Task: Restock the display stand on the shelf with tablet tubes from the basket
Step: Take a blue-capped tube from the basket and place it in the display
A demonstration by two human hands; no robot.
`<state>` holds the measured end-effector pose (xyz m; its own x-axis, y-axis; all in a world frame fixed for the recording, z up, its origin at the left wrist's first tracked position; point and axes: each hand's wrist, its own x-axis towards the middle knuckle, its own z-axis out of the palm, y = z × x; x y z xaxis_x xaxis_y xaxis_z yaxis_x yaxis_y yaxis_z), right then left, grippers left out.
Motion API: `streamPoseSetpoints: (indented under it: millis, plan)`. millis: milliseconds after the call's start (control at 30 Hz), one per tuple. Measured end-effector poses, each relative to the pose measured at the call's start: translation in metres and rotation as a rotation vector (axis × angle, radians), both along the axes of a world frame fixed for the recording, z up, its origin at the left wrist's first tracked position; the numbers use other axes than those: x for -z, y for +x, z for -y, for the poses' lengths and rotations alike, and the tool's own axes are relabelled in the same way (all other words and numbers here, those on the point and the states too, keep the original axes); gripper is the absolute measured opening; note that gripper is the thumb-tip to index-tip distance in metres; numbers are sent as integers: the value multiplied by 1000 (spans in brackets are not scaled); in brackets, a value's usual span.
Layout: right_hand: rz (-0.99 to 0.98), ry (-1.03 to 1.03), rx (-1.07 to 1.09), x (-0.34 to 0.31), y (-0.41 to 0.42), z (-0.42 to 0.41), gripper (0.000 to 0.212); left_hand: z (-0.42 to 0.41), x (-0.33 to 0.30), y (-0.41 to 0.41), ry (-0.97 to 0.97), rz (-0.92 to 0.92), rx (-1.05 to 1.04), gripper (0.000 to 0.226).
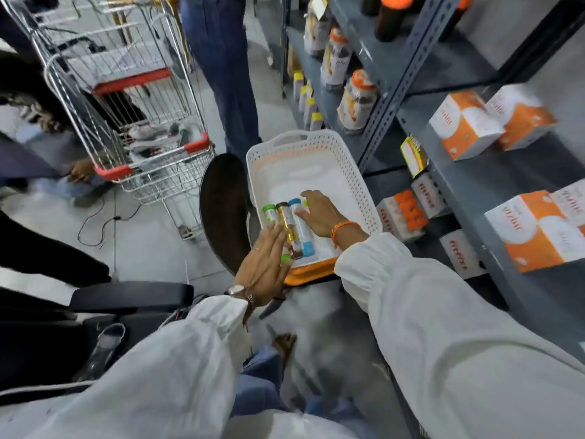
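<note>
The left hand (264,264) is stretched flat and open, fingers together, and is laid against the near left side of the tablet tubes (292,228); nothing is gripped by it. A watch (235,290) is worn on its wrist above a white sleeve (177,359). The right hand (319,213) is spread wide, palm down, and is placed at the far right side of the same tubes, with the fingers reaching over their capped ends; no tube is closed in it. An orange thread band (343,228) is seen on its wrist.

The tubes are lying side by side between the two hands, in the near part of the white basket (316,144). A green-capped one is at the left, a dark-capped yellow one in the middle and a blue-capped one at the right; a further tube may be hidden under the right hand, but this cannot be told. The far part of the basket is bare. The basket is rested on a round dark stool (221,210), and an orange edge is shown under its near rim.

Just right of the basket the grey metal shelf (474,175) is stood. On its lower level the display stand (403,218) is set, with orange-capped tubes packed in it. Orange and white boxes (465,125) are kept on the higher levels. To the left, well apart from the basket, a wire shopping trolley (139,122) is parked on the floor.
</note>
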<state>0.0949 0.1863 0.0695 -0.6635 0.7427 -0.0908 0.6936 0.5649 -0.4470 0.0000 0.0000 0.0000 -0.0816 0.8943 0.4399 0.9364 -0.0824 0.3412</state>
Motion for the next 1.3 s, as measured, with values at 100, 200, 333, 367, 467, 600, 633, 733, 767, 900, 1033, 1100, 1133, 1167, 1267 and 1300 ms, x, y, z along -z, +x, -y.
streamPoseSetpoints:
  millis: [100, 200, 333, 367, 467, 600, 633, 733, 767, 900, 1033, 1100, 1133, 1167, 1267, 1300]
  plan:
    - [-15, -16, 53, -15, -11, -9, 53, 0, -4, 5, -4, -68, 100, 42]
    - [-49, 10, 99, -27, -19, -15, 52, -9, -13, -2, 4, -186, 142, 31]
    - [-67, 5, 117, -42, -18, -25, 45, -32, -15, -18, 60, -274, 174, 22]
    - [-100, 15, 244, -54, 15, -50, 44, -67, -24, -1, 95, -302, 275, 22]
    - [-185, -24, 397, -65, 56, -79, 45, -102, -36, 19, 107, -329, 337, 26]
    - [-287, -132, 358, -53, 46, -60, 47, -79, -21, 10, 75, -181, 397, 26]
    - [-348, -162, 363, -49, 49, -57, 46, -68, -16, 7, 27, -97, 406, 24]
    - [-499, -240, 396, -42, 49, -37, 43, -32, 5, -7, -5, 125, 343, 24]
    - [-565, -278, 410, -42, 48, -30, 42, -21, 10, -9, -8, 169, 295, 26]
    - [-761, -331, 445, -52, 48, -16, 39, -6, 16, -6, 53, 292, 198, 18]
    - [-823, -286, 406, -69, 59, 8, 39, -5, 11, 17, 125, 393, 173, 17]
    - [-894, -221, 403, -103, 79, 15, 41, -26, -12, 31, 203, 446, 228, 17]
    - [-930, -176, 410, -122, 91, 16, 41, -40, -29, 39, 248, 464, 265, 16]
    - [-962, -134, 410, -142, 105, 17, 42, -54, -47, 48, 293, 475, 294, 16]
    - [-1033, 11, 410, -195, 149, 25, 43, -89, -100, 77, 412, 510, 385, 21]
    - [-1054, 52, 411, -211, 164, 30, 42, -98, -115, 87, 429, 520, 411, 21]
